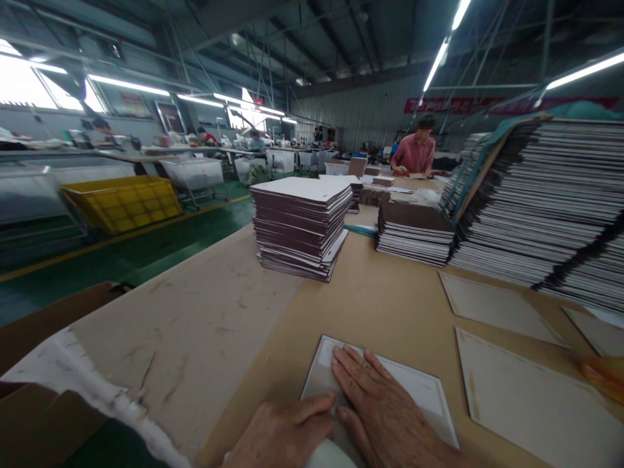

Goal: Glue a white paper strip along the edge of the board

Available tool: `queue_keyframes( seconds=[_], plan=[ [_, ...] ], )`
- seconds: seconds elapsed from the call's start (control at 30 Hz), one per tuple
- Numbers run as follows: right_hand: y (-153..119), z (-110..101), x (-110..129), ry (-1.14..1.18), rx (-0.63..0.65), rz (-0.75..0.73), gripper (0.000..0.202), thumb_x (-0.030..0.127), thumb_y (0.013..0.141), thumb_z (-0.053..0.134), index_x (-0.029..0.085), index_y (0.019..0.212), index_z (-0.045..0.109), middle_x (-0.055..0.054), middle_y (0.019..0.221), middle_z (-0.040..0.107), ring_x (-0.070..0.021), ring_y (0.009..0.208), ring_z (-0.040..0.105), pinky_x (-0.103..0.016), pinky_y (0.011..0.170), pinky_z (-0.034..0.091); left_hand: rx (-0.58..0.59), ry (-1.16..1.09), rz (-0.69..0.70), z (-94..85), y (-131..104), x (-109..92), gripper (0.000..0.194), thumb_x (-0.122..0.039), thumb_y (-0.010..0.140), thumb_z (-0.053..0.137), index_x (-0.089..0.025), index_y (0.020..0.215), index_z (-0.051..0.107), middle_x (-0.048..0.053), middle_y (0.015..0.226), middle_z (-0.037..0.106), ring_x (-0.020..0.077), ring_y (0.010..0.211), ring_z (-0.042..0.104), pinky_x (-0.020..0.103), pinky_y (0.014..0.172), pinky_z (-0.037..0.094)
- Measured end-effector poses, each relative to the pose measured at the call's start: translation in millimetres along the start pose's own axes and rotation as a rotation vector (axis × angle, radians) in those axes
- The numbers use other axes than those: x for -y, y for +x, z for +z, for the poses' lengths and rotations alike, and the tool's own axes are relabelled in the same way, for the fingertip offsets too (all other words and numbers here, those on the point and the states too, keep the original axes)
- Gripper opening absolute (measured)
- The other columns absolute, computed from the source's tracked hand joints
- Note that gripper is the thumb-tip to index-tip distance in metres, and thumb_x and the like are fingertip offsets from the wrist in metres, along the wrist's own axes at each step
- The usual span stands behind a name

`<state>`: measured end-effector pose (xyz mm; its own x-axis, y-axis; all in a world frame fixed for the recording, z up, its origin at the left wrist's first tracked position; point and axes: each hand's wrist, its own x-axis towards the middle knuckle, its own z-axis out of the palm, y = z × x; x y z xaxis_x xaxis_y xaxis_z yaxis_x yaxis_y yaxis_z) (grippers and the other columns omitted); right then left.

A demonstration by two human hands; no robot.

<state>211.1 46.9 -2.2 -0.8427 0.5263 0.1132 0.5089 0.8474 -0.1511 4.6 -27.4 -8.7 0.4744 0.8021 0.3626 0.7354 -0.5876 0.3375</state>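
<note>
My right hand lies flat on a white-faced board with a dark edge, its fingers stretched toward the far left corner. Against the board's left side, my left hand is closed with its fingers curled in. Whatever those fingers grip, if anything, is hidden. Just below them a pale rounded thing shows at the frame's bottom edge; its kind cannot be made out. To the right lie loose grey boards with brownish marks along their edges.
A tall stack of dark-edged boards stands ahead, with a lower stack beside it. High leaning piles fill the right side. An orange object sits at the right edge. Across the table a person works. A yellow bin stands left.
</note>
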Motion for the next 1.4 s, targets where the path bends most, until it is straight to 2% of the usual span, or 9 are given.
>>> queue_keyframes(
  seconds=[0.37, 0.53, 0.67, 0.87, 0.97, 1.07, 1.2, 1.3, 1.4],
  plan=[
    [0.9, 1.8, -0.3, 0.045, 0.008, 0.008, 0.058, 0.031, 0.096, 0.043, 0.014, 0.149, 0.026, -0.008, 0.155, 0.019, -0.0227, 0.142, 0.017, -0.047, 0.116, 0.023, 0.038, -0.005, -0.013, -7.1, 1.4, -6.5, 0.02, -0.021, 0.085, 0.046, -0.024, 0.1, 0.059, 0.005, 0.101, 0.069, 0.0145, 0.077, 0.068, 0.019, 0.07, 0.055],
    [0.7, 2.7, 0.1, 0.065, -0.017, 0.021, 0.06, 0.027, 0.094, 0.044, 0.015, 0.149, 0.025, -0.008, 0.155, 0.02, -0.0223, 0.142, 0.018, -0.046, 0.116, 0.023, 0.069, -0.003, -0.021, -12.9, 4.8, -9.7, 0.017, -0.017, 0.084, 0.045, -0.024, 0.091, 0.059, 0.004, 0.096, 0.069, 0.0134, 0.075, 0.068, 0.017, 0.067, 0.054],
    [1.9, -2.6, 1.8, 0.077, 0.015, 0.032, 0.059, 0.027, 0.093, 0.045, 0.014, 0.148, 0.028, -0.008, 0.155, 0.02, -0.0233, 0.142, 0.02, -0.047, 0.116, 0.022, 0.077, 0.004, -0.023, -17.8, 6.3, -12.3, 0.019, -0.017, 0.084, 0.045, -0.023, 0.095, 0.06, 0.005, 0.101, 0.069, 0.0151, 0.079, 0.069, 0.019, 0.069, 0.055],
    [2.1, -3.3, 3.0, 0.106, 0.017, 0.049, 0.06, 0.028, 0.092, 0.048, 0.014, 0.148, 0.029, -0.008, 0.155, 0.021, -0.0234, 0.142, 0.019, -0.045, 0.117, 0.021, 0.016, -0.008, -0.015, -11.5, 3.1, -8.7, 0.018, -0.019, 0.083, 0.047, -0.024, 0.094, 0.06, 0.005, 0.101, 0.07, 0.0148, 0.079, 0.07, 0.019, 0.07, 0.055],
    [0.7, -0.5, 2.6, 0.11, 0.009, 0.047, 0.059, 0.029, 0.094, 0.045, 0.015, 0.149, 0.027, -0.007, 0.155, 0.019, -0.0228, 0.142, 0.018, -0.046, 0.117, 0.02, 0.03, -0.018, -0.022, -11.6, 2.8, -9.1, 0.018, -0.018, 0.081, 0.049, -0.024, 0.094, 0.06, 0.004, 0.106, 0.07, 0.0149, 0.081, 0.07, 0.019, 0.073, 0.055],
    [-1.3, -4.3, 4.8, 0.121, -0.004, 0.057, 0.058, 0.031, 0.096, 0.041, 0.014, 0.149, 0.025, -0.008, 0.156, 0.019, -0.0215, 0.143, 0.016, -0.044, 0.118, 0.017, 0.073, -0.017, -0.042, -15.3, 2.0, -10.8, 0.028, -0.013, 0.077, 0.051, -0.025, 0.1, 0.06, 0.004, 0.115, 0.068, 0.0165, 0.092, 0.07, 0.021, 0.08, 0.055],
    [-2.3, -16.8, 9.9, 0.162, -0.032, 0.089, 0.061, 0.045, 0.098, 0.039, 0.012, 0.148, 0.027, -0.009, 0.156, 0.018, -0.0217, 0.144, 0.012, -0.043, 0.118, 0.014, 0.114, 0.029, -0.046, -16.2, -2.8, -7.2, 0.047, -0.007, 0.069, 0.049, -0.026, 0.111, 0.058, 0.002, 0.125, 0.065, 0.0168, 0.107, 0.065, 0.022, 0.089, 0.052],
    [-0.3, -22.4, 11.4, 0.171, -0.01, 0.102, 0.064, 0.049, 0.097, 0.039, 0.009, 0.146, 0.031, -0.012, 0.155, 0.023, -0.0238, 0.143, 0.014, -0.045, 0.118, 0.013, 0.053, 0.048, 0.016, -13.7, -5.0, -1.2, 0.057, -0.005, 0.063, 0.048, -0.027, 0.114, 0.057, 0.001, 0.124, 0.066, 0.0167, 0.105, 0.066, 0.023, 0.089, 0.053],
    [0.0, -25.6, 10.9, 0.17, 0.004, 0.108, 0.065, 0.049, 0.096, 0.042, 0.007, 0.145, 0.033, -0.013, 0.153, 0.026, -0.024, 0.143, 0.017, -0.046, 0.118, 0.014, -0.042, 0.075, 0.019, -17.6, -3.4, 0.4, 0.061, -0.004, 0.06, 0.047, -0.027, 0.116, 0.056, 0.0, 0.116, 0.07, 0.0164, 0.101, 0.068, 0.022, 0.087, 0.054]
  ],
)
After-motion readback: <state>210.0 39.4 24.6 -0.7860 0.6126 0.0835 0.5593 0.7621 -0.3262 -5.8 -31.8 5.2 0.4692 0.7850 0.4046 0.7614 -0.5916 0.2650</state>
